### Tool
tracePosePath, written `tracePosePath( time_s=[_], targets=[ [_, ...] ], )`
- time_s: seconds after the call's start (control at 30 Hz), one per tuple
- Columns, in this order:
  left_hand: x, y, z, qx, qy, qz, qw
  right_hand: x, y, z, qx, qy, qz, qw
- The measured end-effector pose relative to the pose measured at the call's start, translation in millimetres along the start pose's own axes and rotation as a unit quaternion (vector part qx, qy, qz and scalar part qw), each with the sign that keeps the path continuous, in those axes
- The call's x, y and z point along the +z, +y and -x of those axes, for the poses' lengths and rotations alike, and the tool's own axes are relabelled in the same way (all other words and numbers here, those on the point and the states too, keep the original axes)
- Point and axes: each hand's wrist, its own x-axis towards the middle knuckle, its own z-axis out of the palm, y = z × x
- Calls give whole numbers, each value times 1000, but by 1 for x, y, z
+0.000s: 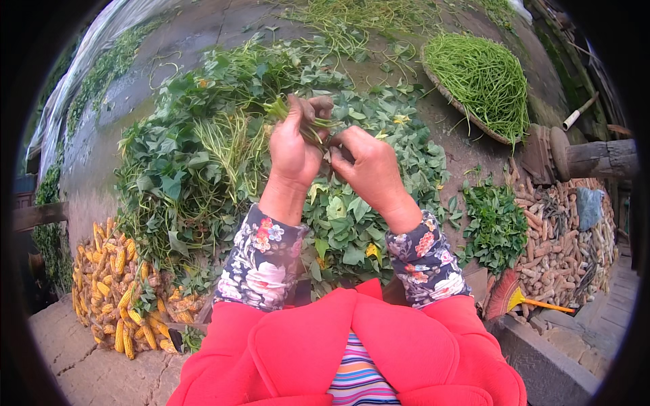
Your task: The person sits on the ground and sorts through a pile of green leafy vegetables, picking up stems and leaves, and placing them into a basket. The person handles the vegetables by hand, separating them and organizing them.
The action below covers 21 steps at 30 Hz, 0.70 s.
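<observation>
My left hand (299,139) is curled around a small bunch of green leaf stems (277,108), whose pale ends stick out past the thumb. Close beside it, my right hand (366,170) pinches the other end of the bunch between thumb and forefinger; the fingers partly hide the tips. Under both hands lies a wide heap of loose green leaves (350,213), apparently sweet potato leaves, a few of them yellow. Tangled leafy vines (172,167) with bare pale stalks (231,144) are piled to the left.
A round woven basket (447,96) heaped with thin green stems (480,81) stands at the far right. Below it are a wooden post (602,158), a leafy pile (493,223), bare corncobs (553,259) and a broom (508,294). Yellow corn ears (120,261) lie at left.
</observation>
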Motion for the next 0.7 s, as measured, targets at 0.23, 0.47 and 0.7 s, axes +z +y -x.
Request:
tracePosePath(
  time_s=[0.23, 0.47, 0.7],
  targets=[
    [-5, 4, -1, -9, -2, 12, 1000, -17, 14, -9, 119, 84, -84, 986],
    [-15, -2, -5, 13, 19, 22, 999, -23, -12, -8, 29, 13, -78, 996],
    [-8, -8, -3, 20, 38, 20, 999, 1, -14, -2, 62, 0, -52, 997]
  ],
)
